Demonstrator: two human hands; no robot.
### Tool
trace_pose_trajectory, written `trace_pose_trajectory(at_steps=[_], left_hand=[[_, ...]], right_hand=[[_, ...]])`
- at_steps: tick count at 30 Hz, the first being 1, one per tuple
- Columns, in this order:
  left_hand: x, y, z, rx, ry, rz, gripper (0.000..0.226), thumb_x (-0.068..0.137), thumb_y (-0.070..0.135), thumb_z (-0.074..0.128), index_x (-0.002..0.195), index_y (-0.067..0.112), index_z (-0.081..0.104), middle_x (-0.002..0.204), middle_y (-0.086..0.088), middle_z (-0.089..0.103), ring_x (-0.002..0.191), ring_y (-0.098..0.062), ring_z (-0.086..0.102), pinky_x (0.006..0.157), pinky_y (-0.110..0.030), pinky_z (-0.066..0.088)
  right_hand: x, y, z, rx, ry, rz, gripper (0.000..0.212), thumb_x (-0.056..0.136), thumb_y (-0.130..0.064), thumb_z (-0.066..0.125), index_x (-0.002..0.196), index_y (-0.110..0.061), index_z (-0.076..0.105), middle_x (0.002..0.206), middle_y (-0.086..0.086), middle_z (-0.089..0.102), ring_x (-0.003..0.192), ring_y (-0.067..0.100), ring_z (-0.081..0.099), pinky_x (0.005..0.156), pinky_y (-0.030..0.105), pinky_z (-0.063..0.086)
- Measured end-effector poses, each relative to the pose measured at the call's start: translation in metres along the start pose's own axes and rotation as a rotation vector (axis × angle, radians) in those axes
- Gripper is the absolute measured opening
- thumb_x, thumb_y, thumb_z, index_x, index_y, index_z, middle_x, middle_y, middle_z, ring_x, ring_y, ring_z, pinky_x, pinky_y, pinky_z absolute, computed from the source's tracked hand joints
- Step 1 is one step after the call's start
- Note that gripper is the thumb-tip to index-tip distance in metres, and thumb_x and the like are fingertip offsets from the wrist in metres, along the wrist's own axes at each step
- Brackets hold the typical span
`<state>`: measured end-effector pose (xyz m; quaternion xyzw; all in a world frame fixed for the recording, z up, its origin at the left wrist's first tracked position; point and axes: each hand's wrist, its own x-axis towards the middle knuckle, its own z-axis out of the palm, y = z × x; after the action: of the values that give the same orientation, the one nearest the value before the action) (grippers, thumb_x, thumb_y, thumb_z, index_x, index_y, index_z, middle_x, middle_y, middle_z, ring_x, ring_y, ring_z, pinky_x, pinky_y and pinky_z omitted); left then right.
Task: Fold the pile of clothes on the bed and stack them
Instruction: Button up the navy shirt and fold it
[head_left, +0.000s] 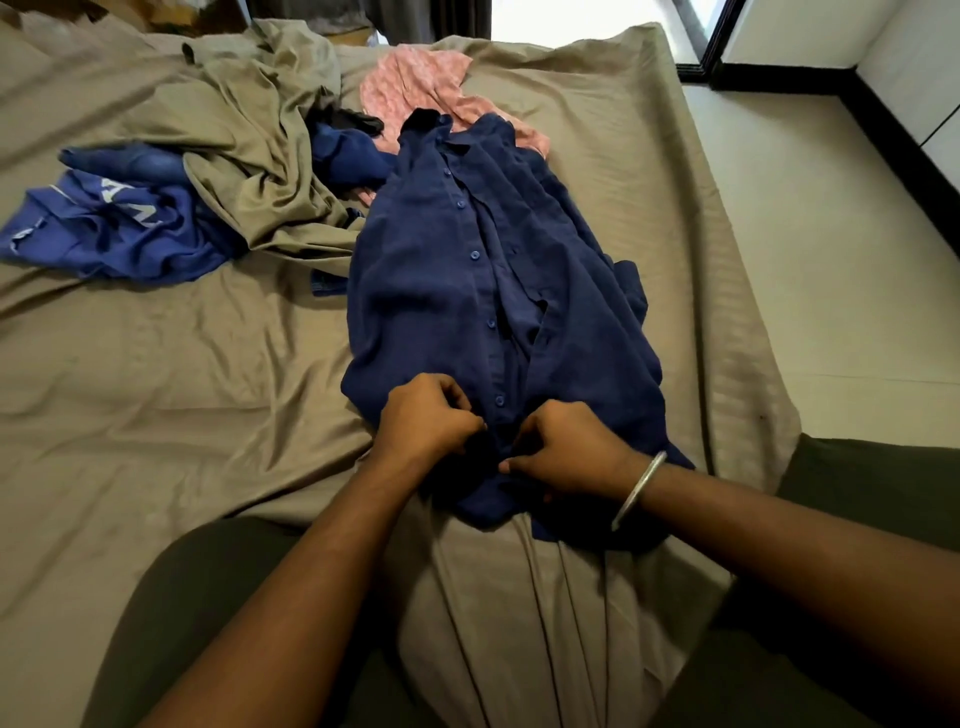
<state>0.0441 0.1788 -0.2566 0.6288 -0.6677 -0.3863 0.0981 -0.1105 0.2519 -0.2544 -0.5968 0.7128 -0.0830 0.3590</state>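
Far left on the bed (156, 364): blue tee (119, 228) w/ white lettering, crumpled, jeans (130, 162) just behind it. Next over, an olive cloth (260, 145) bunched up, a dark blue piece (348, 156) tucked beside it. Pink top (415, 88) at the back, partly under the shirt collar.

Centre: navy shirt (452, 270) laid lengthwise, front up, buttons running down the middle, hem end nearest the person. Still unfolded, wrinkled on the right side.

Left hand (423, 415) fingers curled, pinching the placket near the hem. Right hand (566, 449), bangle (638, 491) on wrist, also curled, pinching the fabric edge opposite. Hands near each other, a button between them.

Step in hand, prob.: doing up or lining up the lowest buttons before folding. No stack yet. Next needs front panels squared & flat, then sleeves in, fold up. Thin fabric likely slips, so smooth first.
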Motion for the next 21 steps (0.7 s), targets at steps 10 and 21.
trace_pose_trajectory(at_steps=[10,21], left_hand=[[0.0,-0.001,0.02,-0.053,0.052,0.08,0.023,0.08,0.045,0.074,0.079,0.022,0.074,0.07,0.006,0.072,0.069,-0.013,0.07,0.072,-0.037,0.06],[-0.001,-0.001,0.019,-0.348,0.04,-0.004,0.026,0.072,0.039,0.085,0.068,0.019,0.07,0.056,0.007,0.065,0.056,-0.009,0.063,0.058,-0.027,0.051]], right_hand=[[-0.001,-0.003,0.02,0.152,0.001,0.113,0.027,0.071,-0.024,0.082,0.068,-0.02,0.055,0.068,-0.003,0.062,0.066,0.013,0.06,0.07,0.036,0.055],[-0.003,-0.003,-0.025,0.214,0.105,0.096,0.006,0.082,-0.02,0.068,0.078,-0.017,0.071,0.072,0.003,0.073,0.068,0.019,0.07,0.075,0.039,0.061]])
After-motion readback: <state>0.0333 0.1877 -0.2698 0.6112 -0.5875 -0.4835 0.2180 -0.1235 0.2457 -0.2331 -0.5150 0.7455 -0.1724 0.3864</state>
